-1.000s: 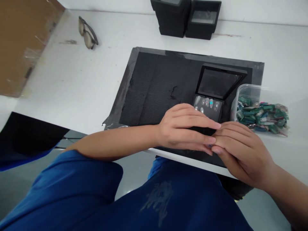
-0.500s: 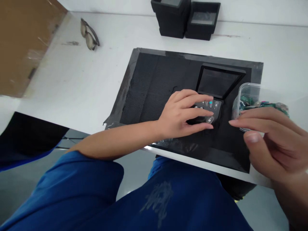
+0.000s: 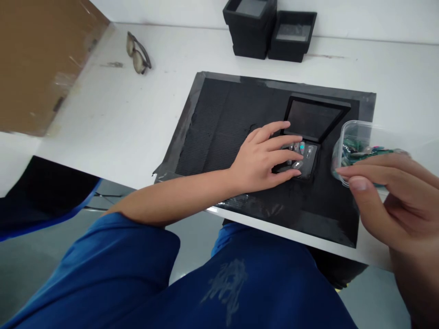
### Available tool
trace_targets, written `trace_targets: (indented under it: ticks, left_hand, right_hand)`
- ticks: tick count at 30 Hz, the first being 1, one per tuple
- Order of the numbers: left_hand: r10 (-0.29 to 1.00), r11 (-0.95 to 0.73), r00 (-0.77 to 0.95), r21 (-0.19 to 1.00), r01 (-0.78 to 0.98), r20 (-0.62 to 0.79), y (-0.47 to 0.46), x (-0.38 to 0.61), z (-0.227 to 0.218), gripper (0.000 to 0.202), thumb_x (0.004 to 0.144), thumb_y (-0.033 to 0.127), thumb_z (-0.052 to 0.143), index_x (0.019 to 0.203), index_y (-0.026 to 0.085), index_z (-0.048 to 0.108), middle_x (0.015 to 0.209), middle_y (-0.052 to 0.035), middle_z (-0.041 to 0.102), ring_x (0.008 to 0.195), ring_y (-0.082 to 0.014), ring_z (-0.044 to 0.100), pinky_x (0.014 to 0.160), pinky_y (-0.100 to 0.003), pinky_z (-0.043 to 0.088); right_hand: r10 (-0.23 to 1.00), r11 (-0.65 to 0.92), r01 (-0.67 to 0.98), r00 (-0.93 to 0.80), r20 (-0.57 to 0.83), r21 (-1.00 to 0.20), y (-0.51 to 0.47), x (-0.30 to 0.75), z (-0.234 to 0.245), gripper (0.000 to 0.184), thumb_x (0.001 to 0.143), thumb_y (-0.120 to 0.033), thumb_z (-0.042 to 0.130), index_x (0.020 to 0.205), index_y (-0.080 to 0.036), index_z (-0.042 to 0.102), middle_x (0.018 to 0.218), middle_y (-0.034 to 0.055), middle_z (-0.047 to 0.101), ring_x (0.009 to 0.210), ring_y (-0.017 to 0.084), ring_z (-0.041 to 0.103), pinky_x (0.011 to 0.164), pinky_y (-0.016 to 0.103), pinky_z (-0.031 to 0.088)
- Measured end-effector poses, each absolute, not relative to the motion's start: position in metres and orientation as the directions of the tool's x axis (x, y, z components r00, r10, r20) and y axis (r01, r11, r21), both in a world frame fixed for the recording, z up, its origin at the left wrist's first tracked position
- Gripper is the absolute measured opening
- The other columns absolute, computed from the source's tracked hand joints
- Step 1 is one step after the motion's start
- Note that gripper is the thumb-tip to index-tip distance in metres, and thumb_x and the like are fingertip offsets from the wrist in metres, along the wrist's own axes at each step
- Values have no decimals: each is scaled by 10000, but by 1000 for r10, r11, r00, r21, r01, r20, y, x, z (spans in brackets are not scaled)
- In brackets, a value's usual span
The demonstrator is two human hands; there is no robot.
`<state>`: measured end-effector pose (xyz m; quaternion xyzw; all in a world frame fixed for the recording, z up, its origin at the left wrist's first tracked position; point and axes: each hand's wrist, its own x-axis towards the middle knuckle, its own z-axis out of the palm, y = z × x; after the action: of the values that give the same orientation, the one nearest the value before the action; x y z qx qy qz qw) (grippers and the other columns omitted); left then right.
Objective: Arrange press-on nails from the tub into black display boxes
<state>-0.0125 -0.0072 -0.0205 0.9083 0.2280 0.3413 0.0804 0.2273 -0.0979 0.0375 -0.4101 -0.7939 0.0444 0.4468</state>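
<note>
My left hand (image 3: 257, 160) lies over a small black hinged case (image 3: 310, 168), its fingers spread and partly covering the contents. Several clear and silvery press-on nails (image 3: 310, 151) sit in the case, one with a bright turquoise mark. The case's lid (image 3: 313, 119) is tipped back, away from me. On the right, my right hand (image 3: 401, 205) hovers at the near side of a clear plastic tub (image 3: 344, 141) holding many green and multicoloured nails (image 3: 356, 153). Its thumb and index finger are apart, with nothing visible between them.
A black ribbed mat (image 3: 212, 128) with taped edges lies under the case on the white table (image 3: 103, 114). Black stacked trays (image 3: 252, 34) and a lower tray (image 3: 291, 41) stand at the back. Glasses (image 3: 139, 55) and a cardboard box (image 3: 41, 59) are to the left.
My left fingers have spread wider and drawn back slightly, uncovering more of the nails. My right fingertips have shifted a little to the right, beside the tub. The view has shifted slightly.
</note>
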Motion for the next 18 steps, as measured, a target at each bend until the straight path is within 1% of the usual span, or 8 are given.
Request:
trace_targets:
  ticks: [2, 4, 9, 13, 15, 18]
  left_hand:
    - [496, -868, 668, 351, 352, 555, -6, -11, -21, 339, 854, 566, 722, 978, 251, 738, 1132, -44, 757, 1291, -303, 581, 1013, -438, 505]
    - [515, -855, 667, 374, 359, 538, -6, -10, -21, 362, 835, 591, 729, 933, 244, 743, 1067, -46, 758, 1270, -300, 589, 1021, -437, 512]
    - [497, -867, 648, 367, 338, 577, -2, -8, -23, 349, 837, 543, 749, 998, 233, 746, 1086, -40, 755, 1275, -299, 579, 1058, -450, 517]
    - [511, -857, 662, 385, 343, 548, -1, -8, -24, 350, 848, 529, 742, 1028, 229, 747, 1099, -46, 754, 1291, -297, 570, 1085, -468, 511]
    - [514, -855, 667, 381, 351, 539, -1, -8, -24, 382, 847, 540, 739, 1070, 230, 742, 1116, -54, 750, 1299, -303, 566, 1086, -483, 511]
    - [467, -883, 664, 353, 310, 584, -2, -9, -23, 438, 841, 541, 745, 1132, 214, 725, 1138, -64, 742, 1299, -305, 563, 1088, -484, 519]
  right_hand:
    - [688, 659, 630, -285, 667, -411, -98, 227, 37, 302, 745, 12, 732, 955, -206, 724, 822, 49, 760, 676, 189, 695, 623, 345, 559]
    - [694, 652, 644, -293, 657, -401, -98, 227, 37, 296, 757, 7, 729, 959, -208, 717, 816, 43, 757, 676, 181, 695, 636, 339, 561]
    - [688, 665, 645, -332, 645, -378, -99, 227, 39, 266, 770, -11, 737, 958, -196, 706, 807, 41, 748, 689, 172, 687, 650, 330, 564]
    - [693, 659, 668, -360, 625, -346, -98, 228, 37, 245, 806, -43, 722, 976, -215, 686, 812, 37, 742, 704, 183, 672, 663, 358, 562]
    - [698, 651, 680, -361, 618, -338, -98, 229, 35, 227, 820, -53, 712, 971, -219, 677, 809, 36, 739, 703, 184, 665, 664, 362, 556]
    - [688, 659, 676, -364, 628, -329, -97, 230, 33, 211, 818, -54, 715, 963, -203, 678, 801, 40, 736, 703, 183, 661, 663, 357, 554]
